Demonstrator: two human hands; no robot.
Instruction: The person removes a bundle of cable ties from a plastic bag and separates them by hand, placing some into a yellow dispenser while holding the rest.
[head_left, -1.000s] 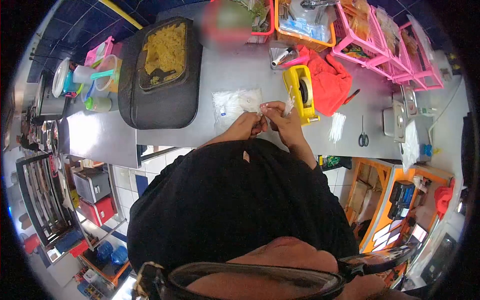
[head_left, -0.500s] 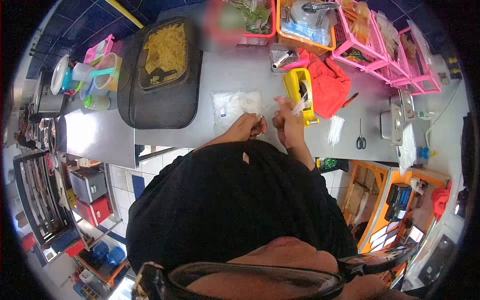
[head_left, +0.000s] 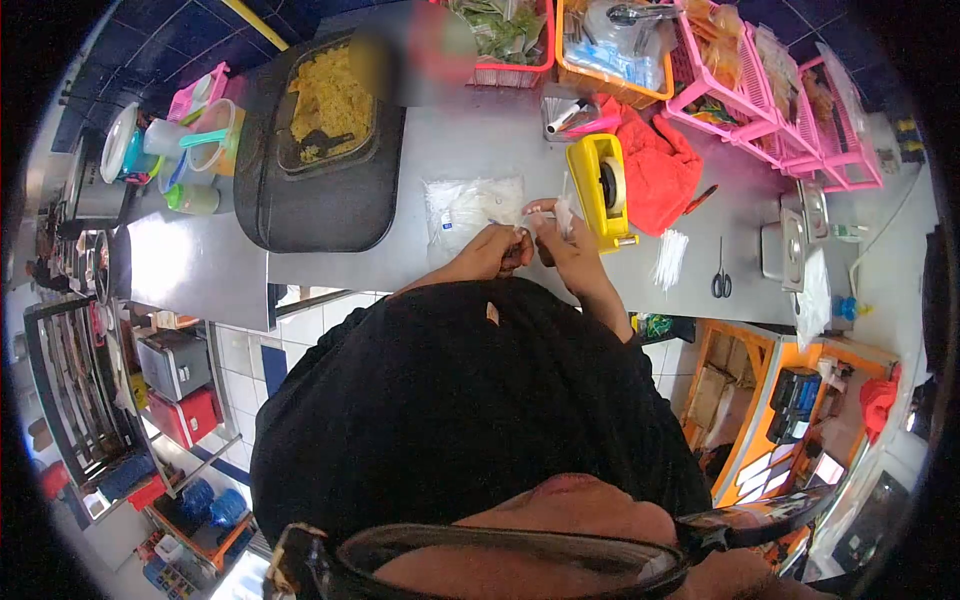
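Observation:
My left hand (head_left: 503, 251) is closed in front of a clear plastic packet (head_left: 462, 208), fingers pinched together on something too small to make out. Close beside it, my right hand (head_left: 572, 250) is closed around thin white strips (head_left: 565, 214) that stick up past its fingers. The fingertips of both hands nearly meet. Just right of my right hand stands a yellow tape dispenser (head_left: 597, 190) with a roll in it. More thin white strips (head_left: 671, 260) lie in a loose bundle on the metal counter (head_left: 430, 262).
Black-handled scissors (head_left: 721, 284) lie to the right. A red cloth (head_left: 655, 175) is behind the dispenser. To the left sits a black case (head_left: 320, 225) bearing a tray of yellow food (head_left: 335, 100). Pink baskets (head_left: 735, 115) and an orange basket (head_left: 645, 95) line the back.
My right hand has moved left, away from the tape dispenser and up to my left hand, with the white strips still in it. My left hand stays in nearly the same place.

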